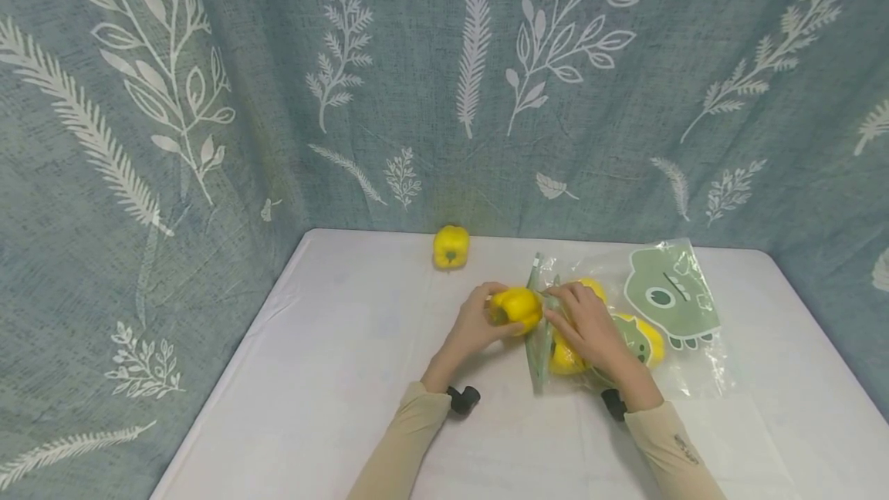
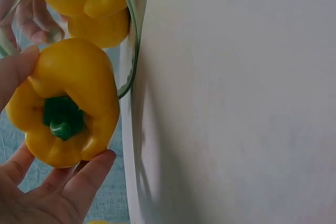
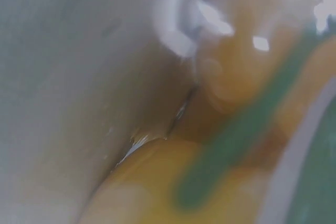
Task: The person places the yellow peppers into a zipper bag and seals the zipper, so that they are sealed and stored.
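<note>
Yellow pepper (image 1: 519, 309), head view: gripped between thumb and fingers of the left hand (image 1: 478, 322), at the mouth of a clear bag (image 1: 670, 292). Right hand (image 1: 590, 330) holds the bag's edge. Shown whole only here: second pepper (image 1: 451, 248) near the far edge of the white-covered table (image 1: 333, 376); leaf-patterned curtain (image 1: 417, 60) behind. Left wrist view: green stem (image 2: 64, 118) plain; thumb and fingertips on opposite sides. Right wrist view: blurred yellow shapes; grip cannot be told there.
</note>
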### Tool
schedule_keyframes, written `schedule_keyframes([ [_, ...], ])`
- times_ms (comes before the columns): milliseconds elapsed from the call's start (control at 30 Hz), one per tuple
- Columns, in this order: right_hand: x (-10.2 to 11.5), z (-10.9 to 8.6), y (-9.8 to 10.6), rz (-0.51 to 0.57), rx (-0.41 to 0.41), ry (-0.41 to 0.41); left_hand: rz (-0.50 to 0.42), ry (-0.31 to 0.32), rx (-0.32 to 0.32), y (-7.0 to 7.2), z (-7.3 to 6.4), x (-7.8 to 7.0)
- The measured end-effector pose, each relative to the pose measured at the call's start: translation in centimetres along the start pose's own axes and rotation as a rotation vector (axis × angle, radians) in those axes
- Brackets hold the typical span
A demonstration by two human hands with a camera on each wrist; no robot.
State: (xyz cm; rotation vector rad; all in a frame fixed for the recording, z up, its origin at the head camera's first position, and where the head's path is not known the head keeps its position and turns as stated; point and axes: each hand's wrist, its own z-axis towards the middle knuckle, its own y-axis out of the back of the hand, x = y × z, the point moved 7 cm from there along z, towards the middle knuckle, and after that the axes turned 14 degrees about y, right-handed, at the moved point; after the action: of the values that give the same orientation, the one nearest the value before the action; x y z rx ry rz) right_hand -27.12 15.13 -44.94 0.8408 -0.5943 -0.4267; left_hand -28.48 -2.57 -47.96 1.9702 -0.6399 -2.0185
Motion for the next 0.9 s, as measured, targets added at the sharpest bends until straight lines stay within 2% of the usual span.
schedule_keyframes([
  [100,0.0,0.0,0.0,-0.001,-0.003,0.006,0.002,-0.014,0.006,-0.3,0.1,-0.1],
  [400,0.1,0.1,-0.1,-0.016,0.009,0.012,0.006,0.058,0.054,-1.2,0.2,-0.1],
  [667,-0.1,0.0,-0.3,-0.018,0.023,0.000,0.037,0.054,0.081,-2.1,0.6,0.0],
  [900,-0.1,0.0,-0.2,-0.028,0.015,0.011,0.028,0.054,0.093,-2.4,1.0,-0.3],
])
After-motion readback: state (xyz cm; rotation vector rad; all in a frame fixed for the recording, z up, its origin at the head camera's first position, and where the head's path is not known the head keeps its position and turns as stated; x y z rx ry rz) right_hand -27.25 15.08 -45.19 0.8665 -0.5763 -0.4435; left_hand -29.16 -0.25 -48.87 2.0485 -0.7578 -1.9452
